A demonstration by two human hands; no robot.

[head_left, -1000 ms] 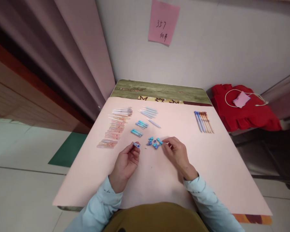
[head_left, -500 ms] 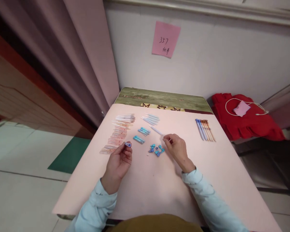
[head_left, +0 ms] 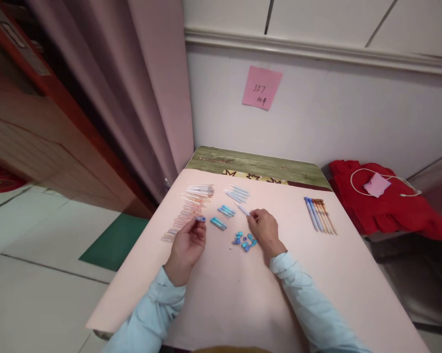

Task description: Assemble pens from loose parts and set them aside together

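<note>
My left hand (head_left: pixel 188 251) is closed, pinching a short blue pen barrel (head_left: pixel 200 219) between thumb and fingertips, its open end facing me. Over the middle of the table, my right hand (head_left: pixel 265 230) has its fingers closed at the near end of a pale blue tapered pen piece (head_left: pixel 242 209). Several similar pale pointed pieces (head_left: pixel 237 193) lie beyond it. Between my hands are two small groups of turquoise barrels, the farther barrels (head_left: pixel 226 211) and the nearer barrels (head_left: pixel 218 223). Closer to me is a loose cluster of small blue and turquoise parts (head_left: pixel 247 243).
Clear and pinkish pen parts (head_left: pixel 186 215) lie in a row at the left, with thin white pieces (head_left: pixel 200 190) behind. Assembled blue and brown pens (head_left: pixel 319 215) line up at the right. A red cloth (head_left: pixel 397 215) with a white cable sits beyond the table's right edge.
My right hand has closed in on the pale pen piece, its fingers now at the piece's end. The left hand keeps its barrel. The camera has tilted up slightly.
</note>
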